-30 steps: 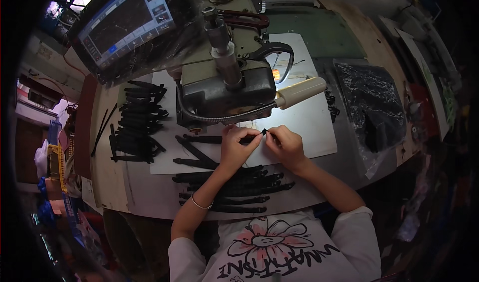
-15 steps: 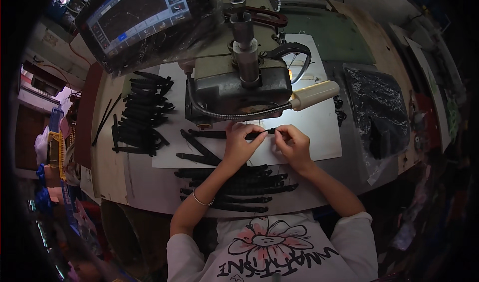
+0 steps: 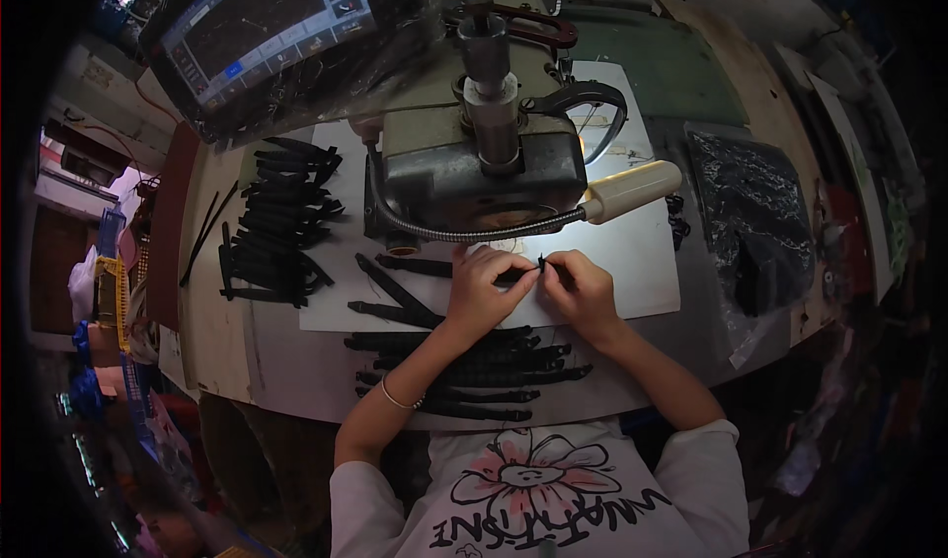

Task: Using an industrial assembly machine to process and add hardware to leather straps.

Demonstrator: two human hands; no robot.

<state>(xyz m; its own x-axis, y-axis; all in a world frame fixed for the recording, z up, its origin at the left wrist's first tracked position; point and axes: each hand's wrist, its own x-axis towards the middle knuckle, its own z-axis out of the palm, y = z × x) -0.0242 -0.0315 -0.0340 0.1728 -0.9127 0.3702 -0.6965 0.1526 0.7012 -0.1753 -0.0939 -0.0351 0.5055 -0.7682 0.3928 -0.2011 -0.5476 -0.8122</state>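
Note:
Pinched between thumb and fingers of my left hand [image 3: 486, 286] is a narrow black fabric strap [image 3: 420, 265], whose long end runs out to the left. My right hand [image 3: 581, 287] is closed on the strap's short right end, which sticks up between the fingertips of both hands. The hands almost touch, just in front of the sewing machine head [image 3: 484, 178]. More black straps [image 3: 395, 306] lie left of my left wrist. Several others [image 3: 464, 370] lie in a row under my forearms, near the table's front edge.
A pile of black straps [image 3: 281, 222] lies at the left. A screen wrapped in plastic [image 3: 276, 44] hangs at upper left. The machine's lamp [image 3: 632, 191] shines on a white sheet [image 3: 642, 281]. At right lies a clear plastic bag [image 3: 755, 222] with black contents.
My hands have drawn closer together, and the strap's end between them now points upward instead of lying level. The view has shifted slightly.

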